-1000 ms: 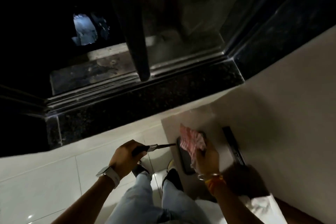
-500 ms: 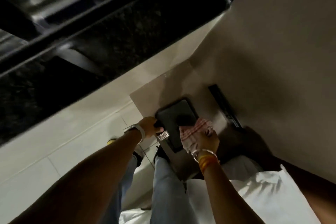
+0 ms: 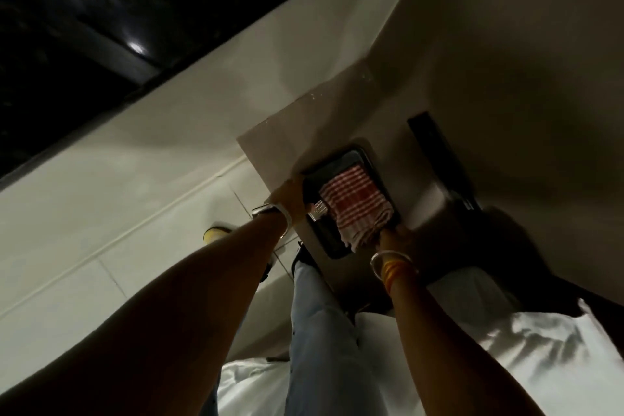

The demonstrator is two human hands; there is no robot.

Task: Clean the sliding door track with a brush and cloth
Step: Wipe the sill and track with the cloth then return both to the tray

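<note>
A red-and-white checked cloth (image 3: 354, 201) lies spread over a black tray (image 3: 326, 235) on a low beige surface (image 3: 277, 149). My right hand (image 3: 395, 236) pinches the cloth's near edge. My left hand (image 3: 290, 197) rests at the tray's left rim, closed on the brush; only its metal ferrule (image 3: 317, 209) shows, pointing under the cloth. The bristles are hidden. The dark stone threshold of the sliding door (image 3: 84, 27) runs across the upper left, far from both hands.
A beige wall (image 3: 506, 44) rises on the right, with a black slot-like fitting (image 3: 435, 152) beside the tray. White floor tiles (image 3: 101, 213) lie between me and the threshold. My jeans (image 3: 320, 331) and a yellow-toed shoe (image 3: 216, 233) are below.
The view has swung down and away from the door track. Both hands moved onto the tray; the cloth, bunched in my right hand before, now lies spread flat, and the brush has come down beside it.
</note>
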